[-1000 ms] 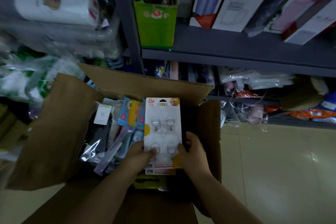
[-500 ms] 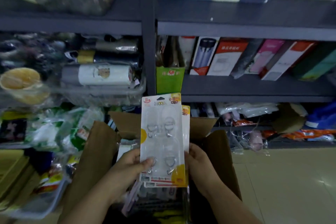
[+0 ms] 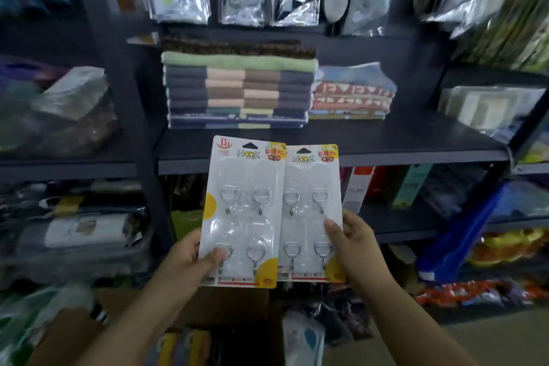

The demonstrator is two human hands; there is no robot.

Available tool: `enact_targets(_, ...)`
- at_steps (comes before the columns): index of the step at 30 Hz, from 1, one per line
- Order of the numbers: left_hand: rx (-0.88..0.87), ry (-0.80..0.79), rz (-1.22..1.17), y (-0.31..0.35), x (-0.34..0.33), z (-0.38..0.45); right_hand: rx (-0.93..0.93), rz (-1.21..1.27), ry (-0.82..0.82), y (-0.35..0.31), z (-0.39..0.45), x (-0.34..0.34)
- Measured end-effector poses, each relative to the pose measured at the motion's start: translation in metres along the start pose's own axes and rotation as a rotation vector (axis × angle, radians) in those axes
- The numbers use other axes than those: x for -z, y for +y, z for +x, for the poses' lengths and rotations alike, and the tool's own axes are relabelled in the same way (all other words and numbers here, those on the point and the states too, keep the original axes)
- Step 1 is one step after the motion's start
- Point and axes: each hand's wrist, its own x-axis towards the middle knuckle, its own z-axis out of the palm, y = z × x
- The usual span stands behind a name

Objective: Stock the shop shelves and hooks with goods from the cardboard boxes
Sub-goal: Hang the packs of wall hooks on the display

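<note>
A second ago both hands held one pile of hook cards low over the open cardboard box; now the cards are up high in front of the shelves and spread into two, side by side. The left hand holds the left hook card with its fingers clamped on the bottom corner, thumb on the front. The right hand holds the right hook card the same way, thumb pressed near the lower hooks. The inner edges of the cards overlap a little. This looks like the cards are out of the box and ready to be hung or put down, so that part of the job is only just starting. Right behind the cards is the dark shelf, with bare space at its front edge. The folded towels sit further back on it. A dark post stands to the left, so the open room is straight ahead and to the right.
</note>
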Motion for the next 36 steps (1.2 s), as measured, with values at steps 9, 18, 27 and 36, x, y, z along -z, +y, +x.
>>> enact_targets(9,-0.172,0.171,-0.135,0.080,-0.155,0.031,0.171,-0.017,-0.074,-0.062,0.071,0.165)
enact_targets(18,-0.316,0.210,-0.129,0.163,-0.202,0.048,0.256,0.049,0.002,-0.131,0.114,0.227)
enact_targets(27,-0.362,0.212,-0.152,0.194,-0.210,0.098,0.322,0.087,0.027,-0.166,0.161,0.236)
enact_targets(36,-0.612,0.236,-0.231,0.260,-0.204,0.136,0.547,0.056,0.058,-0.232,0.196,0.244)
